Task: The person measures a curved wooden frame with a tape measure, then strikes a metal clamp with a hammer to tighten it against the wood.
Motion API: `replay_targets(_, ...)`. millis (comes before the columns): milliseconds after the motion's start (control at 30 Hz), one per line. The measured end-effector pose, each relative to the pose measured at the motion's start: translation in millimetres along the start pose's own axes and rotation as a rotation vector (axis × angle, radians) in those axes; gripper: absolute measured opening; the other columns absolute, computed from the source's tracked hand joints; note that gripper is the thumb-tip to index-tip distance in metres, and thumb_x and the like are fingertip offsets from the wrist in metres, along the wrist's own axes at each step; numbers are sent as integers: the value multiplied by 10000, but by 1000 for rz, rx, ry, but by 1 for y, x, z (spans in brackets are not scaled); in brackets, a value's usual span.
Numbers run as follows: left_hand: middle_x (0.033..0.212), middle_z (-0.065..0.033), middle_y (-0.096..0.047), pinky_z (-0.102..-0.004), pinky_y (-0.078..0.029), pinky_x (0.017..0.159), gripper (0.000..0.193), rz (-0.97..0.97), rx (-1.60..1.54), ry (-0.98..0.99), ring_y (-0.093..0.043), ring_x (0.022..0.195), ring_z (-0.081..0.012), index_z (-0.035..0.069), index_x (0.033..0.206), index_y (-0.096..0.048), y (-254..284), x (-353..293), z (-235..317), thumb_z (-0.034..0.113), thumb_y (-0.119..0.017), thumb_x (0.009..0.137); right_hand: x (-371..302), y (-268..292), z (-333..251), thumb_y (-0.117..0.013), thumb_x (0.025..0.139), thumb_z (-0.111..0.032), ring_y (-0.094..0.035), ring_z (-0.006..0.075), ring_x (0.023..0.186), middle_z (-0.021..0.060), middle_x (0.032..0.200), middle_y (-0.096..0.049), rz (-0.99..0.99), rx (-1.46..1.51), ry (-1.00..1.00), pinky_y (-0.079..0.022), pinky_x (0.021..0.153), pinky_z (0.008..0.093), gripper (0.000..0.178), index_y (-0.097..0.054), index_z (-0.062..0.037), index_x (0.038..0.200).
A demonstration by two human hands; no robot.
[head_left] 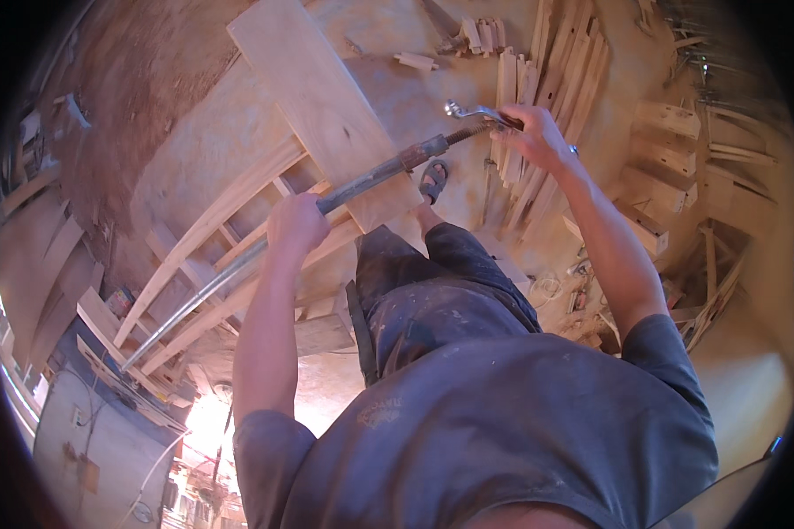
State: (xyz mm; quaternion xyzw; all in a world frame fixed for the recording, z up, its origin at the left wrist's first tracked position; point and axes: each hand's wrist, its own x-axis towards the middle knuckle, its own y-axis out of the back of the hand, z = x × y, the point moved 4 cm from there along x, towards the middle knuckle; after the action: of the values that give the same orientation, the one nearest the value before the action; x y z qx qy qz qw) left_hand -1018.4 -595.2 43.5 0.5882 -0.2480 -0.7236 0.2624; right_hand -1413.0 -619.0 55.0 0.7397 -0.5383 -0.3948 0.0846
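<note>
Shirt [503, 423] is dark, small pale print [384, 413] on it, too faint to read surely. Left hand [298, 225] closed around the tube of a long steel bar clamp [370, 182]; right hand [535, 137] wrapped on the crank handle [483, 112] at its threaded screw [466, 133]. Clamp is grey, rust-brown near the screw, slanting over the near end of a wide pale board [318, 97] and slatted wooden frame [229, 209]. Beyond: timber strips [573, 97] piled on the floor [194, 132].

Woodworking shop: stacked timber strips [573, 84], wooden frame [198, 236], floor [185, 145] seemingly dusty.
</note>
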Motion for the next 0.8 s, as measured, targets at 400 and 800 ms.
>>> replay_targets(400,915,-201,-693,-461,-525,795,298,32,27,52,-662,892,-371,139,1009,-741,-2,-3,7,97,-612,743,-58,19,9,-613,919,-232,-544,98,574,32,690,-596,193,280,-213,-416,517,265,270,-692,19,978)
replay_targets(800,883,-212,-693,-461,-526,806,352,130,46,15,-665,867,-378,143,1071,-738,-7,-2,5,92,-596,753,-73,-71,52,-498,1017,-282,-525,100,484,37,657,-592,65,980,-393,-380,436,242,297,-633,-18,1041)
